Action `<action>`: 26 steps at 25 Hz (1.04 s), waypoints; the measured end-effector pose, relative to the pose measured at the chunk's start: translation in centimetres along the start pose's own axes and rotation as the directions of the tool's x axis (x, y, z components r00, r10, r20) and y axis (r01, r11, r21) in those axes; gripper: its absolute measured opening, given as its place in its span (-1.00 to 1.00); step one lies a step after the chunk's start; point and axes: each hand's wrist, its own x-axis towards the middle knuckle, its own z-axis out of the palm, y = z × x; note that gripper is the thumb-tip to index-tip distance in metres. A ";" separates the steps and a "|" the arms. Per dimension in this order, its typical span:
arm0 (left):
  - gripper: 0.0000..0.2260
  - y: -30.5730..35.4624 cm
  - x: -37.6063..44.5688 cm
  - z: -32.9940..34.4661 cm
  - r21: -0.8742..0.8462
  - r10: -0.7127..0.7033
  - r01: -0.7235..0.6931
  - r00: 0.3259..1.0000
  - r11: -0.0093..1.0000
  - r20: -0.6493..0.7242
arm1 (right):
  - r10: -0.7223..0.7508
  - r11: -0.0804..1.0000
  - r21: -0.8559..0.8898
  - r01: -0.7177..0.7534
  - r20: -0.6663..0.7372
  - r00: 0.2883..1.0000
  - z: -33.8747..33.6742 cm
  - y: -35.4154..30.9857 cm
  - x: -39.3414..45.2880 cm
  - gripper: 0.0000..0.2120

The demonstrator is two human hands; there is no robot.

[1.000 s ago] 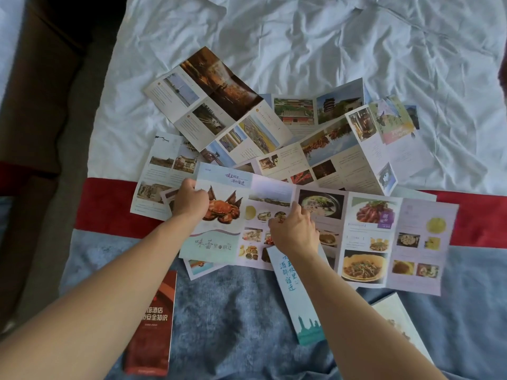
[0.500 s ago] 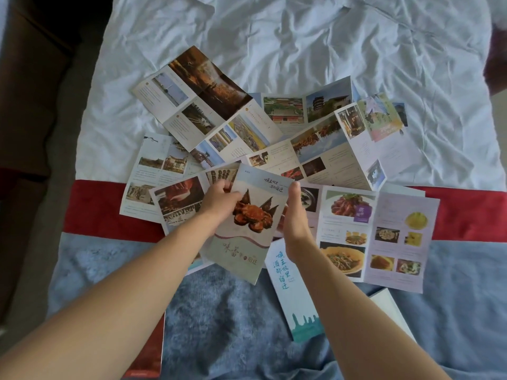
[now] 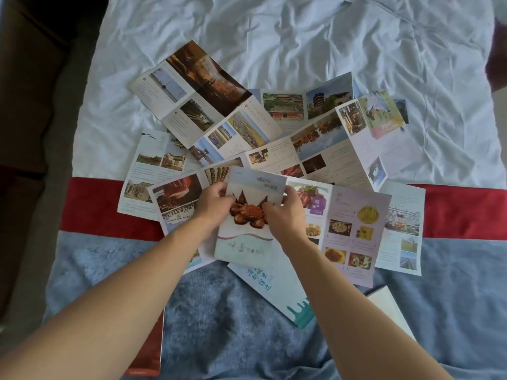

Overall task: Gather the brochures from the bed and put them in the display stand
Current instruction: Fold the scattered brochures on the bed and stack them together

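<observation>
Left hand point(image 3: 212, 204): fingers curled on the left edge of the crab brochure point(image 3: 248, 223), gripping it. Right hand point(image 3: 285, 212): fingers curled over its right edge, apparently pinching, though the thumb is hidden. Crab brochure: folded, atop the spread of open brochures point(image 3: 315, 149) on the bed point(image 3: 301, 37). Below it, a teal-lettered leaflet point(image 3: 277, 292); lower left, a red booklet point(image 3: 149, 349).

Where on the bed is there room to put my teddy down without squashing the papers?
Bare room: the white sheet above the brochures, and the blue blanket between the person's arms. The middle is crowded with overlapping brochures.
</observation>
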 end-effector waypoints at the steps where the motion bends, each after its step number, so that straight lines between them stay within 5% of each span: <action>1: -0.86 0.1 0.0 -0.2 0.063 0.034 -0.030 0.997 0.998 -0.063 | -0.004 0.998 -0.055 0.003 -0.013 1.000 0.0 0.5 0.1 -0.48; 6: -0.87 1.0 0.7 -3.2 0.221 0.151 -0.064 0.902 0.973 -0.403 | -0.041 0.849 -0.515 0.117 0.156 0.987 -0.1 2.8 0.0 -0.21; 10: -0.82 1.4 1.1 -5.1 0.186 0.164 -0.080 0.855 0.979 -0.491 | -0.035 0.606 -0.767 0.209 0.237 0.971 0.5 3.5 -0.5 -0.48; 19: -0.82 1.0 0.5 -4.2 0.067 0.030 -0.002 0.907 0.998 -0.420 | -0.027 0.499 -0.776 0.385 0.430 0.902 2.2 3.9 -2.1 -0.66; 26: -0.83 0.7 0.8 -4.3 0.035 0.007 0.009 0.910 0.999 -0.416 | -0.017 0.575 -0.719 0.390 0.466 0.885 2.5 4.6 -2.4 -0.68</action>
